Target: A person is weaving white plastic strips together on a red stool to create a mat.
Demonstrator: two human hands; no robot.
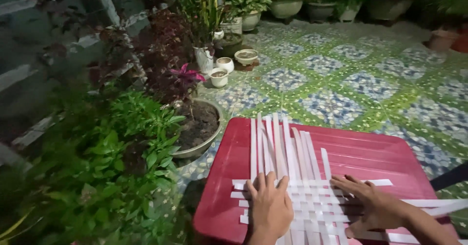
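White paper strips (312, 198) lie woven into a loose mat on a red plastic table (360, 152). Several long strips (280, 145) run away from me toward the table's far edge, and cross strips stick out to the right. My left hand (268, 206) rests flat on the woven part at its left side, fingers pointing away. My right hand (373, 203) presses flat on the right side of the weave, fingers spread toward the centre. Neither hand grips a strip.
A large pot with soil (200, 128) and leafy green plants (117, 167) stand left of the table. Small white pots (222, 72) and more planters (285, 4) line the patterned tile floor (351, 74) behind. A white fence (58, 45) runs along the left.
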